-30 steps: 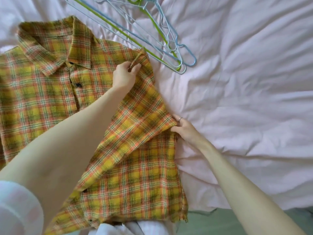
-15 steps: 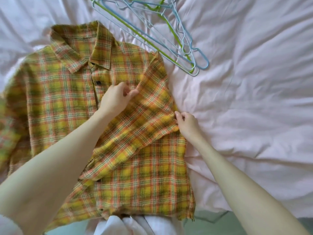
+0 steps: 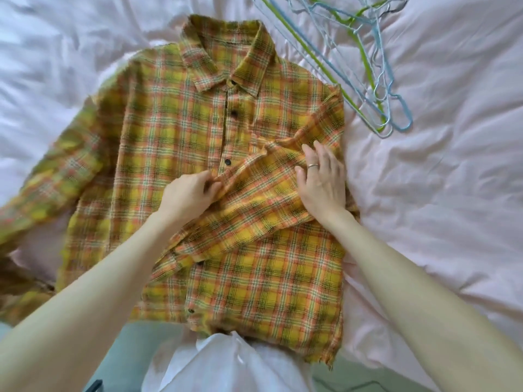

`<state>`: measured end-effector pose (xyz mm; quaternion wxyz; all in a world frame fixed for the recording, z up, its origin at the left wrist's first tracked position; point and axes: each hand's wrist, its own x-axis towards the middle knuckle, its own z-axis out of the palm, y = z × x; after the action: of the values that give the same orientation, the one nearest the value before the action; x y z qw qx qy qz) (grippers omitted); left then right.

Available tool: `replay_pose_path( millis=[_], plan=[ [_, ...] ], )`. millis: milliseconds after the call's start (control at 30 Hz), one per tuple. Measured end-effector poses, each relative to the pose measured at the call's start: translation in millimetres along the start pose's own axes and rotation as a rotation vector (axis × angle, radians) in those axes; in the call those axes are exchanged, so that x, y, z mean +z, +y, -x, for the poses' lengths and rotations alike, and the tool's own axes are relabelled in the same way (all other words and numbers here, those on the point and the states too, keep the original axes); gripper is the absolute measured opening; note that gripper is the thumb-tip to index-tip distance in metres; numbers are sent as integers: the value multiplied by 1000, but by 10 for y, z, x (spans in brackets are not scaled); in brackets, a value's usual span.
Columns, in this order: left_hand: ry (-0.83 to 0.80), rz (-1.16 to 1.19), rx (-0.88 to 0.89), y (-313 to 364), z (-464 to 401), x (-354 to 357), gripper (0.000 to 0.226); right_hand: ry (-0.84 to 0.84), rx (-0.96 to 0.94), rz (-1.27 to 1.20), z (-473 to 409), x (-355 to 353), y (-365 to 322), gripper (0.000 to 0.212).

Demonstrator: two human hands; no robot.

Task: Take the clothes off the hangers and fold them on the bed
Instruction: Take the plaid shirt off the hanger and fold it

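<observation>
A yellow and orange plaid shirt (image 3: 175, 131) lies front up and buttoned on the bed, collar at the far side. Its right sleeve (image 3: 254, 205) is folded diagonally across the chest. My left hand (image 3: 188, 195) pinches that sleeve's edge near the button placket. My right hand (image 3: 322, 179), wearing a ring, lies flat with fingers spread on the folded sleeve near the shirt's right side. The other sleeve (image 3: 48, 190) stretches out to the left, blurred.
Several empty wire hangers (image 3: 365, 72), blue, green and white, lie in a pile right of the collar. Pale pink bedding (image 3: 441, 176) covers the bed. White fabric (image 3: 226, 363) sits at the near edge below the shirt hem.
My left hand drew the sleeve down toward the placket. My right hand moved from the side seam up onto the folded sleeve and flattened. The view shifted left, showing the whole shirt.
</observation>
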<state>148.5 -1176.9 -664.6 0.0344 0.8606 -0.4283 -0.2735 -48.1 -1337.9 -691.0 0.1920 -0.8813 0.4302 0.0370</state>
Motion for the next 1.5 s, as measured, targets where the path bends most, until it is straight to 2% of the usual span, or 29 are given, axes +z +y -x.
replay_pose_path(
  millis=[67, 133, 200, 367, 467, 567, 667, 767, 867, 967, 1033, 1133, 1233, 1400, 1500],
  plan=[
    [20, 281, -36, -41, 17, -79, 29, -82, 11, 29, -32, 40, -72, 54],
    [75, 442, -88, -102, 2, -167, 29, -112, 61, 28, -54, 57, -112, 59],
    [48, 421, -137, -216, 32, -204, 35, -160, 80, 57, -59, 85, -155, 62],
    [-220, 246, -162, -468, 309, -144, 51, -183, 29, 141, -84, 134, -308, 71],
    [-307, 344, -151, -595, 437, -127, 35, -204, -19, 163, -46, 177, -391, 74],
    [-247, 600, -159, -686, 546, -173, 15, -206, 7, 146, -42, 195, -437, 74],
    [-210, 585, -223, -774, 561, -194, 44, -229, 47, 128, -164, 215, -475, 72],
    [-278, 384, -269, -831, 545, -106, 62, -280, 69, 171, -293, 245, -452, 73],
    [-141, 226, -303, -824, 604, -8, 62, -266, 54, 175, -303, 264, -457, 73],
    [110, 13, -255, -807, 717, 75, 52, -190, 26, 179, -115, 282, -394, 71],
    [245, -48, -208, -838, 795, 127, 43, -211, 57, 238, 62, 325, -290, 73],
    [268, -94, -172, -923, 915, 198, 40, -280, 102, 285, 285, 333, -245, 74],
    [245, -86, -201, -998, 1016, 200, 38, -316, 20, 263, 386, 290, -463, 71],
    [322, -44, -197, -1099, 1197, 121, 23, -407, -9, -71, 606, 283, -1141, 63],
    [409, 17, -263, -1348, 1393, 23, 15, -450, -134, -106, 796, 324, -1619, 62]
  ],
)
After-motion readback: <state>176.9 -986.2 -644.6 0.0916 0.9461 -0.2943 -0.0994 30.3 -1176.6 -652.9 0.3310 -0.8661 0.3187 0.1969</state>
